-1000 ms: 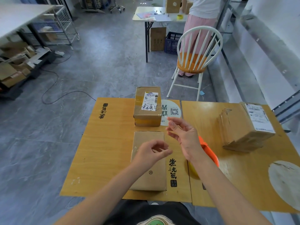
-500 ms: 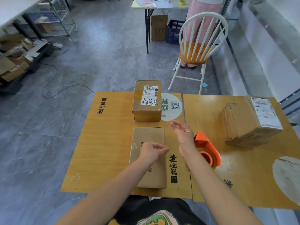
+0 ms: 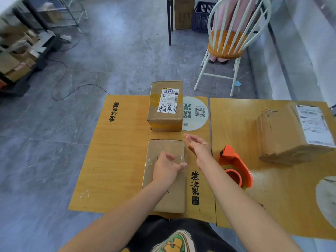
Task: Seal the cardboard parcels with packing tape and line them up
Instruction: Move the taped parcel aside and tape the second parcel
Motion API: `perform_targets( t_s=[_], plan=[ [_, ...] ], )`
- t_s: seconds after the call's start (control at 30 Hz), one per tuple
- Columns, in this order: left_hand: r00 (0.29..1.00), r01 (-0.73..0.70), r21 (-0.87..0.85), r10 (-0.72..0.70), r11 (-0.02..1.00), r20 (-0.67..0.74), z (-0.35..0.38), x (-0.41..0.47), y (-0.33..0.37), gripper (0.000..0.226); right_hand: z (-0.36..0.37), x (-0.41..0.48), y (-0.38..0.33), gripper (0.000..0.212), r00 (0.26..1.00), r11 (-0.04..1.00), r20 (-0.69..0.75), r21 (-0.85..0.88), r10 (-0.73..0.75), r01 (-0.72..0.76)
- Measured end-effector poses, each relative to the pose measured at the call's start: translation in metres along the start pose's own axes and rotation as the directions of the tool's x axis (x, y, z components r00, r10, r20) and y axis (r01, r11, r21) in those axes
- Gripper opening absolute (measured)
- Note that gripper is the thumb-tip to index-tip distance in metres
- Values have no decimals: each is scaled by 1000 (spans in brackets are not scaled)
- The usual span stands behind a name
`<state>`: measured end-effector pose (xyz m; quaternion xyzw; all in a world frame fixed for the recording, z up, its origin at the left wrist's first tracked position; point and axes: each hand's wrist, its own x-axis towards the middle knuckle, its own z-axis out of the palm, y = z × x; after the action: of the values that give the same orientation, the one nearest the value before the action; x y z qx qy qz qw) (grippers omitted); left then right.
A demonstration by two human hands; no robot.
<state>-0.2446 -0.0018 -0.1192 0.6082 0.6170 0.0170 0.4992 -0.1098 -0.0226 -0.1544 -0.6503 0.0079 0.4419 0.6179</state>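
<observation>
A flat brown parcel (image 3: 169, 195) lies on the wooden table (image 3: 116, 160) right in front of me, with a shiny strip of clear tape across its middle. My left hand (image 3: 166, 170) rests on that strip, its fingertips pressing at the parcel's right edge. Just right of the parcel's far corner my right hand (image 3: 198, 148) hovers with relaxed fingers and holds nothing. Behind the flat parcel stands a taped parcel with a white label (image 3: 163, 110). To the right of my right forearm sits an orange tape dispenser (image 3: 236, 166). A larger labelled parcel (image 3: 283, 135) lies on the right table.
A white spindle chair (image 3: 227, 51) stands beyond the table, with a person partly hidden behind it. A blue crate (image 3: 201, 15) and a carton sit under a far desk. A black cable (image 3: 69, 91) crosses the floor on the left, near racks of cardboard (image 3: 16, 66).
My left hand has come down onto the flat parcel and now presses the tape. The right hand has dropped lower beside the parcel. My view has tilted downward.
</observation>
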Motion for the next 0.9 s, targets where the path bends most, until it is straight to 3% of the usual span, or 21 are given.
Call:
perform_targets(
  t_s=[0.3,0.5,0.73,0.9],
  plan=[
    [1000,10,196,-8,981,-11,0,3,8,41,5,5,4,11,999,998,-46,-54,21,-24],
    [998,5,356,-30,935,64,-1,11,16,40,4,12,6,14,993,993,-101,-90,63,-72],
    [989,-34,484,-41,874,144,-3,15,24,48,7,19,0,4,978,965,-126,-182,166,-188],
    [992,-32,474,-28,880,120,-5,16,22,48,9,24,-1,39,969,914,-76,-320,237,-249]
  ],
)
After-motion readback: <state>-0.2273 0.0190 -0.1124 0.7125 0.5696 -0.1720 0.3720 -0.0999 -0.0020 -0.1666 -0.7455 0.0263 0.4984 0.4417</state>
